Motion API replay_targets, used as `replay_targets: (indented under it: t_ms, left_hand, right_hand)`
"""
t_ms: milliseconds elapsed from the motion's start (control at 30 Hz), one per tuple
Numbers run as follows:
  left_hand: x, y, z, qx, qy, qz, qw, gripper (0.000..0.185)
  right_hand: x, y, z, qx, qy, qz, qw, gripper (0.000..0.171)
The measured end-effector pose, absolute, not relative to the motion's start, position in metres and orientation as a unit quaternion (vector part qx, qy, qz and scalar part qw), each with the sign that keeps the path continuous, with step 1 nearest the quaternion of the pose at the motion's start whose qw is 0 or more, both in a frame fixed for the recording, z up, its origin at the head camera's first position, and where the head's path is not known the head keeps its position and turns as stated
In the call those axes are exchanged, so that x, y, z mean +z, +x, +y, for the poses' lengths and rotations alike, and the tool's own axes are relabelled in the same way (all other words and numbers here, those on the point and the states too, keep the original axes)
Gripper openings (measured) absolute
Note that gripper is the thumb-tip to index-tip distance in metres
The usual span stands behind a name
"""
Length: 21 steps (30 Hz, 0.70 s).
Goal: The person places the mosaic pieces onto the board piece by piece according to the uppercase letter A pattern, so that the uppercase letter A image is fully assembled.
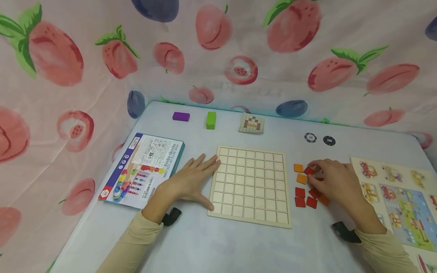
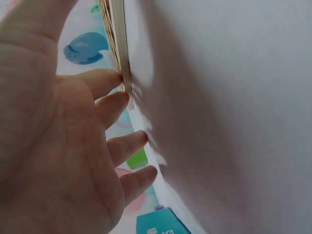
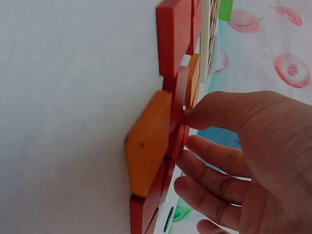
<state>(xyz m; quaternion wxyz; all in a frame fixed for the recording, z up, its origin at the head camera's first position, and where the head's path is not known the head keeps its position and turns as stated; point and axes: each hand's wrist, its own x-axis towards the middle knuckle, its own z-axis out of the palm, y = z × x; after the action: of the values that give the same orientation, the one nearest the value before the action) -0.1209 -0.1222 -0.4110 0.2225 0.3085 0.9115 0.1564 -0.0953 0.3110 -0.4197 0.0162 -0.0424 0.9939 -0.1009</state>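
My left hand (image 1: 191, 182) lies spread at the left edge of a wooden grid board (image 1: 250, 185), fingertips and thumb against its frame. In the left wrist view the fingers (image 2: 113, 109) reach toward the board's side (image 2: 119, 48). To the right of the board, my right hand (image 1: 336, 182) pinches a red square tile (image 1: 308, 171) between thumb and index finger, low over the table. Around it lie several loose tiles, among them an orange tile (image 1: 302, 179) and a red tile (image 1: 300, 192). An orange tile (image 3: 148, 144) lies closest to the right wrist camera.
A boxed toy set (image 1: 146, 167) lies left of the board. Behind are a purple block (image 1: 181, 116), a green block (image 1: 211, 120) and a small pattern card (image 1: 251, 123). Two round chips, one white-and-blue (image 1: 310, 137), one black (image 1: 329, 140), and a picture puzzle board (image 1: 409, 212) are at right.
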Motion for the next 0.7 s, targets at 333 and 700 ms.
replay_targets:
  t_ms: [333, 700]
  left_hand:
    - [-0.412, -0.122, -0.122, 0.146, 0.301, 0.913, 0.234, 0.139]
    - [-0.413, -0.123, -0.124, 0.158, 0.302, 0.909, 0.242, 0.135]
  right_hand:
    - [-0.420, -0.099, 0.305, -0.114, -0.010, 0.993, -0.031, 0.044]
    - [-0.416, -0.113, 0.283, -0.126, -0.049, 0.990, -0.041, 0.042]
